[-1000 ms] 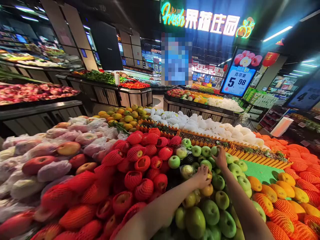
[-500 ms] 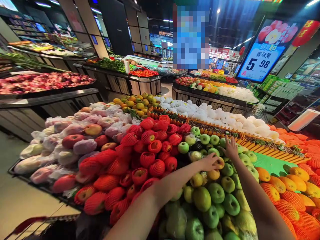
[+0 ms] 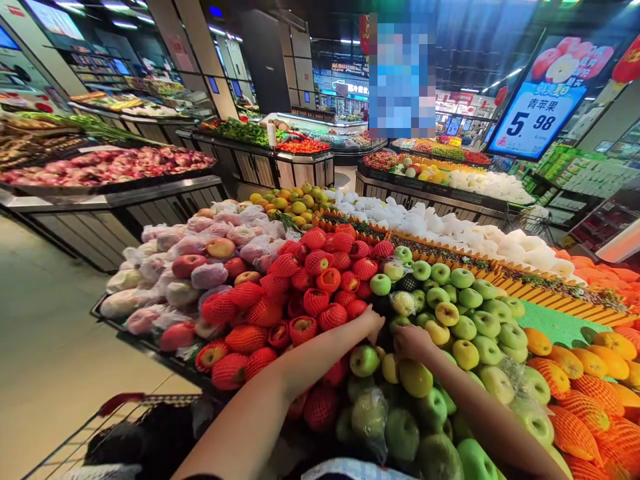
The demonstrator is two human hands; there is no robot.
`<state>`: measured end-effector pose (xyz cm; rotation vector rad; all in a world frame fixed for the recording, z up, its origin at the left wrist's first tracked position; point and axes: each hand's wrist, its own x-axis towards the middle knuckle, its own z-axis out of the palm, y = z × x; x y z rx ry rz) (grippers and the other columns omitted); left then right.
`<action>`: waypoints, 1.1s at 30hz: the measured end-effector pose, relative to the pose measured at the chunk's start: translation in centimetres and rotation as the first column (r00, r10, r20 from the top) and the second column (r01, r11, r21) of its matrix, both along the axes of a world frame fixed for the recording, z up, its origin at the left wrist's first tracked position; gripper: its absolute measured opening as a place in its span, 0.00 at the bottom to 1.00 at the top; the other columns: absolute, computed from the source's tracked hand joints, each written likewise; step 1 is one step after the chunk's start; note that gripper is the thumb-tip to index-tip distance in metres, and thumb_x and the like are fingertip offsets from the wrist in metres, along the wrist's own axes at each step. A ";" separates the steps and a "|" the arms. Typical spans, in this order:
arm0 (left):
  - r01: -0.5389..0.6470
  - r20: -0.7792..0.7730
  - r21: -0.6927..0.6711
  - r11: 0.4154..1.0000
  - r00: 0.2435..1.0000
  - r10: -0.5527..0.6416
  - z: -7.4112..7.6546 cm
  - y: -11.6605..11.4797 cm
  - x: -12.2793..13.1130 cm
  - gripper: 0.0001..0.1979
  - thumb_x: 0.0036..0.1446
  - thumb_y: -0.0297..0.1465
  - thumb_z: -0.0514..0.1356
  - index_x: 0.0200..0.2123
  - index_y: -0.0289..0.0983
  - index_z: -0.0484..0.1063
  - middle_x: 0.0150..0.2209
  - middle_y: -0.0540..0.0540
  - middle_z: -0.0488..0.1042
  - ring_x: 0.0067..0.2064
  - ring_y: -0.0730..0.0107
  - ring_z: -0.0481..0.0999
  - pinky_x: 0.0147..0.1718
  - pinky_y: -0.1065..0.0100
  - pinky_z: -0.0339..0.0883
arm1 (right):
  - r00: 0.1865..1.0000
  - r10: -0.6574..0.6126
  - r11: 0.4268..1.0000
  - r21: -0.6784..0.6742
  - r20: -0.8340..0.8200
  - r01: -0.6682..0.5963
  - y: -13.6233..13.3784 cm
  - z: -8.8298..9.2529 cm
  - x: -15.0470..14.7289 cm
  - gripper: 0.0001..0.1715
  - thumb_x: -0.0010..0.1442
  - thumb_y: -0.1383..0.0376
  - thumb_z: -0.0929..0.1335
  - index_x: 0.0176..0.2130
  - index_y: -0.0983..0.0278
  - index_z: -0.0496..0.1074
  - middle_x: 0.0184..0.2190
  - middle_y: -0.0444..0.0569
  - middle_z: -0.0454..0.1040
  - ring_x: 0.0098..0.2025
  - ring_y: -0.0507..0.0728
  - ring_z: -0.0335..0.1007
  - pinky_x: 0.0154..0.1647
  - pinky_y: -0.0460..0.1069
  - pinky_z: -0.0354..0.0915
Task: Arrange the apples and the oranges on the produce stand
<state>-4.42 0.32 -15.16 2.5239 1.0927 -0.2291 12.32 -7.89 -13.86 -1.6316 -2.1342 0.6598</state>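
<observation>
My left hand (image 3: 371, 321) reaches down at the seam between the red net-wrapped apples (image 3: 300, 300) and the green apples (image 3: 465, 313); its fingertips dip into a dark gap and are hidden. Close beside it, my right hand (image 3: 411, 340) rests on the green apple pile with its fingers curled, just above a yellow-green apple (image 3: 416, 377). What the fingers hold, if anything, is hidden. A bagged green apple (image 3: 403, 302) lies just beyond both hands.
A shopping cart (image 3: 115, 427) stands at the lower left beside the display edge. Orange fruit in nets (image 3: 575, 427) lies at the right, white-wrapped fruit (image 3: 450, 233) behind, pink-wrapped apples (image 3: 200, 267) at the left. A price sign reading 5.98 (image 3: 537, 120) hangs above. An aisle floor (image 3: 50, 347) runs along the left.
Both hands have drawn back toward me and to the left, from the far green apples to the red-green seam. The view has pulled back and tilted, showing the floor and cart.
</observation>
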 end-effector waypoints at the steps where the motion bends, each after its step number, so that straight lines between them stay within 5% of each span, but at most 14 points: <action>1: 0.008 -0.004 -0.008 1.000 1.000 -0.008 0.2 0.1 0.2 0.29 0.26 0.32 0.78 0.35 0.37 0.72 0.40 0.38 0.81 0.52 0.41 0.78 0.68 0.43 0.48 | 1.000 -0.008 1.000 -0.005 0.024 0.008 0.0 -0.1 0.3 0.21 0.34 0.63 0.79 0.25 0.59 0.67 0.19 0.39 0.60 0.20 0.47 0.45 0.22 0.47 0.51; 4: 0.073 0.036 -0.009 0.997 0.997 -0.073 2.1 0.7 -0.4 0.39 0.24 0.34 0.78 0.45 0.37 0.71 0.47 0.36 0.79 0.53 0.43 0.77 0.67 0.46 0.51 | 0.995 -0.041 0.999 0.001 0.096 0.041 -0.1 0.7 2.0 0.22 0.30 0.68 0.78 0.27 0.59 0.69 0.23 0.41 0.62 0.22 0.47 0.49 0.23 0.47 0.52; 6: 0.065 0.154 0.034 0.997 0.986 -0.070 4.1 1.2 -1.8 0.45 0.23 0.34 0.78 0.50 0.38 0.69 0.52 0.35 0.77 0.56 0.43 0.75 0.67 0.50 0.53 | 0.990 -0.049 0.999 0.013 0.131 0.048 -0.4 1.7 2.9 0.26 0.34 0.66 0.78 0.37 0.58 0.75 0.34 0.47 0.69 0.27 0.51 0.59 0.27 0.48 0.58; 9: -0.147 0.421 0.060 0.987 0.900 0.109 7.4 1.7 -4.8 0.42 0.32 0.37 0.76 0.52 0.38 0.66 0.53 0.37 0.76 0.55 0.46 0.75 0.61 0.54 0.62 | 0.993 -0.002 1.000 0.026 0.122 -0.001 -0.4 3.0 2.9 0.36 0.42 0.62 0.77 0.52 0.58 0.75 0.50 0.53 0.69 0.39 0.58 0.70 0.40 0.52 0.68; 14: -0.489 0.771 -0.118 0.864 0.504 0.390 11.3 1.6 -9.1 0.37 0.44 0.40 0.70 0.55 0.38 0.60 0.48 0.41 0.77 0.48 0.57 0.79 0.47 0.59 0.73 | 0.971 0.165 0.985 0.029 0.175 -0.173 2.3 3.0 -1.4 0.38 0.43 0.63 0.78 0.54 0.61 0.73 0.49 0.52 0.73 0.48 0.64 0.71 0.51 0.56 0.68; 17: -0.528 0.872 -0.215 0.822 0.276 0.405 11.7 0.8 -10.4 0.37 0.45 0.42 0.69 0.56 0.38 0.58 0.49 0.43 0.76 0.48 0.62 0.79 0.48 0.60 0.74 | 0.936 0.250 0.967 -0.012 0.247 -0.255 4.3 1.9 -4.3 0.31 0.38 0.72 0.78 0.44 0.63 0.75 0.38 0.49 0.75 0.46 0.65 0.71 0.49 0.55 0.68; 19: -0.515 0.888 -0.269 0.814 0.195 0.417 11.3 -0.2 -11.0 0.36 0.47 0.43 0.68 0.56 0.38 0.58 0.49 0.43 0.76 0.47 0.63 0.79 0.49 0.60 0.74 | 0.934 0.269 0.963 -0.041 0.236 -0.267 5.2 1.1 -5.2 0.28 0.37 0.77 0.76 0.39 0.62 0.74 0.32 0.44 0.73 0.41 0.61 0.72 0.46 0.53 0.68; 21: -0.516 0.885 -0.279 0.810 0.189 0.425 10.7 -1.2 -11.6 0.37 0.46 0.42 0.69 0.56 0.39 0.57 0.50 0.43 0.75 0.48 0.63 0.79 0.49 0.60 0.74 | 0.939 0.279 0.960 -0.061 0.202 -0.272 5.8 0.9 -5.3 0.27 0.37 0.79 0.75 0.39 0.62 0.74 0.30 0.41 0.73 0.37 0.58 0.72 0.43 0.51 0.69; 25: -0.528 0.864 -0.161 0.834 0.332 0.378 9.1 -3.0 -12.0 0.39 0.43 0.39 0.72 0.56 0.40 0.58 0.54 0.42 0.72 0.53 0.60 0.76 0.54 0.59 0.73 | 0.961 0.258 0.966 -0.022 0.095 -0.258 5.5 3.2 -4.2 0.27 0.45 0.75 0.74 0.46 0.62 0.75 0.40 0.47 0.78 0.41 0.60 0.75 0.44 0.53 0.71; 29: -0.482 0.864 -0.069 0.874 0.409 0.294 8.2 -3.7 -11.0 0.34 0.46 0.34 0.69 0.55 0.39 0.60 0.56 0.40 0.69 0.58 0.58 0.72 0.59 0.55 0.69 | 0.944 0.143 0.943 0.331 -0.297 -0.039 2.3 8.1 -4.3 0.11 0.67 0.66 0.65 0.47 0.59 0.75 0.45 0.52 0.79 0.45 0.59 0.75 0.45 0.55 0.73; 33: -0.373 0.845 -0.026 0.928 0.488 0.220 8.6 -4.2 -8.7 0.33 0.44 0.30 0.69 0.55 0.40 0.63 0.56 0.41 0.69 0.61 0.55 0.69 0.64 0.51 0.64 | 0.919 0.276 0.855 0.509 -0.280 -0.101 -0.8 11.3 -5.1 0.15 0.71 0.65 0.62 0.50 0.56 0.77 0.49 0.52 0.78 0.53 0.61 0.74 0.55 0.60 0.71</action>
